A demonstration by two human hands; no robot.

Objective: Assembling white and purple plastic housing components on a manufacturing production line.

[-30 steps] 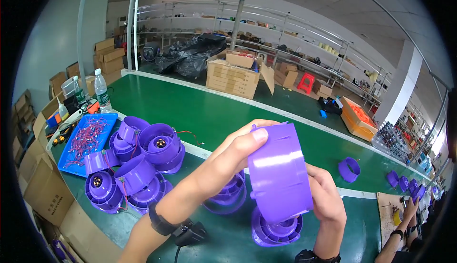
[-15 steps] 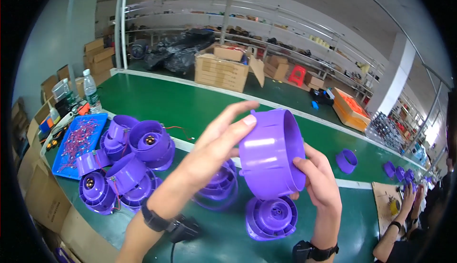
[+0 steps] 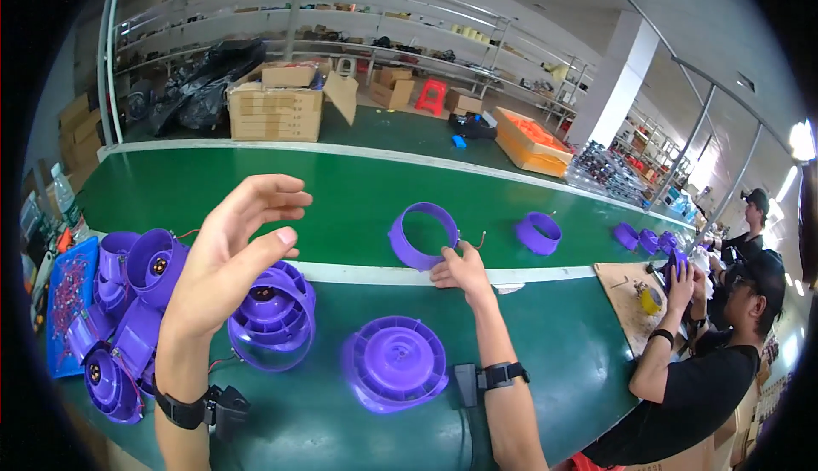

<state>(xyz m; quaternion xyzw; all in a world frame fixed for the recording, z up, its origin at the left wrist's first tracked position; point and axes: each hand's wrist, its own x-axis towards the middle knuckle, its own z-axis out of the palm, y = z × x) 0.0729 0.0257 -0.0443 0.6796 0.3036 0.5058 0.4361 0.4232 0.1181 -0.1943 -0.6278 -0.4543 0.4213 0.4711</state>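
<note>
My right hand [image 3: 461, 270] grips the near right edge of a purple plastic ring [image 3: 399, 248], with a thin wire by it, at the near edge of the green belt. Raised on the left, my left hand [image 3: 223, 254] is open, its fingers apart and nothing in them. Between my forearms a round purple housing [image 3: 395, 364] with a ribbed rim sits on the green table. Partly behind my left hand is another purple housing [image 3: 269, 313] with brass-coloured parts in its centre. Both my wrists wear black straps with small devices.
More purple housings [image 3: 155, 268] are piled at the left beside a blue tray [image 3: 61, 360] of red wires. Another purple ring [image 3: 538, 234] rests on the belt [image 3: 341, 207]. At the right, a co-worker's hands [image 3: 682, 282] work above a board [image 3: 618, 288] bearing a yellow part [image 3: 649, 302].
The purple ring has gone from both hands above the housing to the belt's near edge, in my right hand alone. My left hand has let go and moved left. The view has swung right.
</note>
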